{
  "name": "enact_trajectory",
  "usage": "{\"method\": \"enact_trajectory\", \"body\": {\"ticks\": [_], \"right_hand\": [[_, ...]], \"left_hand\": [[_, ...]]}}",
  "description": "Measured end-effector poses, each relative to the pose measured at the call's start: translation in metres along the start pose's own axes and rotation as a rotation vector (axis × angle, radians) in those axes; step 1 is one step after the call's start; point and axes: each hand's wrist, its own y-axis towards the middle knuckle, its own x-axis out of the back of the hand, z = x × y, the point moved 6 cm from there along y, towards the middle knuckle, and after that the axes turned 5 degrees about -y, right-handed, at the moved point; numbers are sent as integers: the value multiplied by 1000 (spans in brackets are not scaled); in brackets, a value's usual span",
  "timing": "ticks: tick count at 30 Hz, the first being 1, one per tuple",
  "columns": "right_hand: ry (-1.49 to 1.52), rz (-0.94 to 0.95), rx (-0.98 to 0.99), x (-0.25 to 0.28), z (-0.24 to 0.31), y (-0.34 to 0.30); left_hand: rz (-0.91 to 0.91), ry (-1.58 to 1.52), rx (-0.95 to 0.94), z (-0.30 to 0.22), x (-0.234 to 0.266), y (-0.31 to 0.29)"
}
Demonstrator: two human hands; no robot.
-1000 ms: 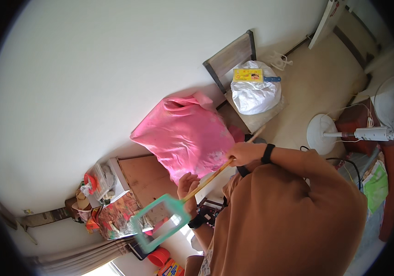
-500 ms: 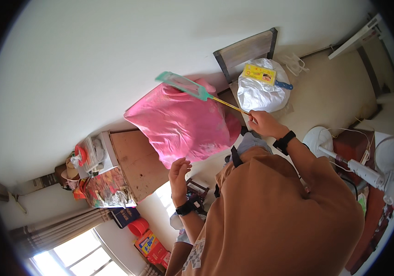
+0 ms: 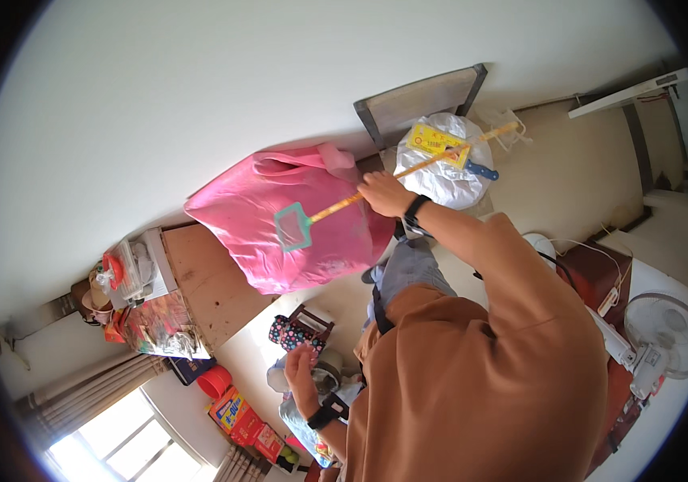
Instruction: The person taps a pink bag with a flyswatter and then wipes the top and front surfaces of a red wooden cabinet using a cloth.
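Observation:
My right hand [image 3: 386, 194] is closed round the yellow stick of a fly swatter [image 3: 293, 227]. The swatter's green mesh head lies over the front of a pink cloth [image 3: 240, 201], and I cannot tell whether it touches. The stick's far end stretches past my hand, above a stuffed white bag [image 3: 432, 186] and a yellow packet [image 3: 428, 138]. My left hand [image 3: 301, 373] hangs low on the left with loosely bent fingers and nothing visible in it. A dark floral item [image 3: 288, 333] is just beyond it.
The white bag sits on a chair [image 3: 416, 100] against the wall, with a blue handle [image 3: 482, 170] beside the packet. Left of the cloth stands a brown tabletop [image 3: 211, 281] with clutter. A white fan [image 3: 665, 333] is at the right. Red boxes [image 3: 236, 414] stand lower left.
My right hand has moved left, and the swatter has swung down from the wall side, its stick now pointing up to the right. My left hand has dropped toward me.

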Motion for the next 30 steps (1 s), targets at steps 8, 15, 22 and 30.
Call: {"method": "enact_trajectory", "body": {"ticks": [8, 15, 22, 30], "right_hand": [[43, -157, 43, -20, 2, 58], [387, 93, -464, -104, -36, -46], [230, 1268, -170, -170, -35, -240], [499, 818, -308, -131, -38, -190]], "left_hand": [[-68, -40, 90, 12, 0, -31], [-121, -43, 105, 23, -1, -35], [-358, -127, -51, -9, -8, -39], [-254, -149, -4, -45, -17, 1]]}}
